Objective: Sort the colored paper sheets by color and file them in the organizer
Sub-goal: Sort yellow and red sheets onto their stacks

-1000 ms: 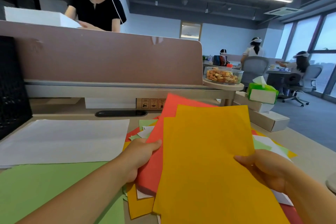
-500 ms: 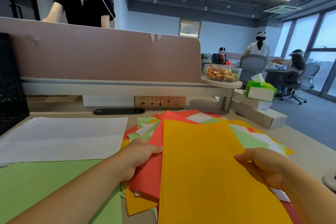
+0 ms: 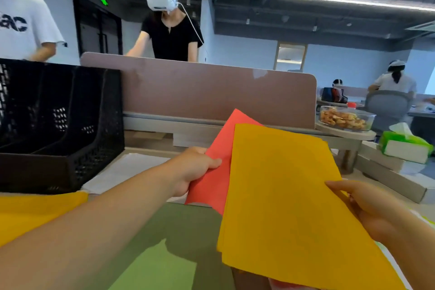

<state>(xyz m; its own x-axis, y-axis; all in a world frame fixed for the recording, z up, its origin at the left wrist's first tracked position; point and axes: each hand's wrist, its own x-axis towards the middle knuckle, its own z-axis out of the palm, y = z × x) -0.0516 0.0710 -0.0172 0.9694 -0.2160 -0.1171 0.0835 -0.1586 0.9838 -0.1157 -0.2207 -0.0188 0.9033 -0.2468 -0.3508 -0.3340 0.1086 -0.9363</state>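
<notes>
My left hand (image 3: 193, 169) grips the left edge of a red sheet (image 3: 215, 172), raised above the desk. My right hand (image 3: 367, 207) holds the right edge of an orange stack of sheets (image 3: 289, 198), which overlaps the red sheet. Below lie a green sheet pile (image 3: 164, 261), a white sheet pile (image 3: 127, 169) and an orange sheet (image 3: 35, 212) at the left. The black mesh organizer (image 3: 58, 125) stands at the far left of the desk, its slots dark inside.
A brown partition (image 3: 200, 94) closes the back of the desk. A bowl of snacks (image 3: 346, 117) sits on a small shelf at right, with a tissue box (image 3: 404, 146) and a flat carton (image 3: 395, 176) beyond. Two people stand behind the partition.
The view has swung left and up, bringing the organizer into sight. Both hands have lifted the red and orange sheets off the mixed pile and carried them left.
</notes>
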